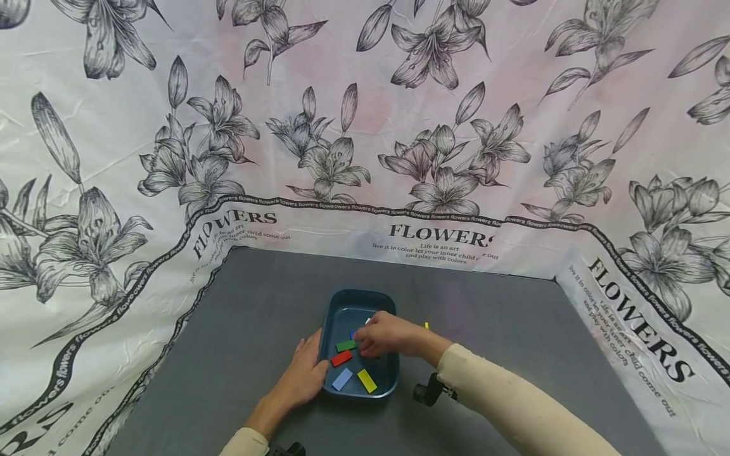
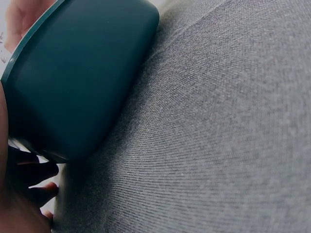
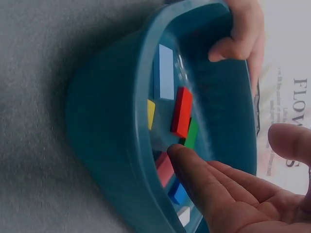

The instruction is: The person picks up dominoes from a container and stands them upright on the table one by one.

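Note:
A teal tray (image 1: 342, 295) sits mid-table on grey cloth. My left hand (image 1: 308, 372) grips its left rim, the thumb (image 3: 233, 39) hooked over the edge. Inside lie a green block (image 1: 345, 346), a red block (image 1: 341, 358), a light blue block (image 1: 342, 379), a yellow block (image 1: 367, 380) and a blue block (image 1: 353, 334). My right hand (image 1: 366, 345) reaches into the tray with its fingers (image 3: 194, 170) straight, one tip by the green block (image 3: 192, 134) and red block (image 3: 181, 111). It holds nothing. The left wrist view shows the tray's outer wall (image 2: 82, 73).
A floral "FLOWERS" cloth (image 1: 365, 126) hangs behind and wraps both sides of the grey table (image 1: 513, 329). A small yellow piece (image 1: 426, 325) lies on the table just right of the tray. A black wrist mount (image 1: 428, 389) sits on my right forearm.

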A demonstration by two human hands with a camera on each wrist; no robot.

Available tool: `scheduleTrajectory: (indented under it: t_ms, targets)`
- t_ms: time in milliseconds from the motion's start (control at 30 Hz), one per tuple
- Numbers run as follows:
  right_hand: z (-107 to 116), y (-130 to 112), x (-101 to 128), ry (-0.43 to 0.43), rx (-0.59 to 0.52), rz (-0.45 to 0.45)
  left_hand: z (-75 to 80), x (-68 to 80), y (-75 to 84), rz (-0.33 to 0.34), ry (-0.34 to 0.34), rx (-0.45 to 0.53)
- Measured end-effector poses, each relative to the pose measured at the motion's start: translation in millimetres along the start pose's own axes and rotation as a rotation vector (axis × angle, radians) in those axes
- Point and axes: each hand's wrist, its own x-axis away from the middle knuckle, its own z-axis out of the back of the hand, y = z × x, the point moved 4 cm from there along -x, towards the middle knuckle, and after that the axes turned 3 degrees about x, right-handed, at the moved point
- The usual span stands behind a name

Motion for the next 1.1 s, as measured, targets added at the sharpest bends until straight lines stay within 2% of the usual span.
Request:
scheduleTrajectory:
  t_ms: [467,1000,1100]
  targets:
    - [-7,2,-12,0.002,-0.029,-0.032,0.0,-0.8,-1.1,-0.004,-0.001,0.002]
    - [-11,-1,-31,0.058,-0.025,0.007,-0.1,-1.8,0.1,-0.011,0.013,-0.017]
    - [-11,-1,-34,0.057,-0.043,0.022,0.5,-1.5,1.4,-0.038,0.021,-0.027]
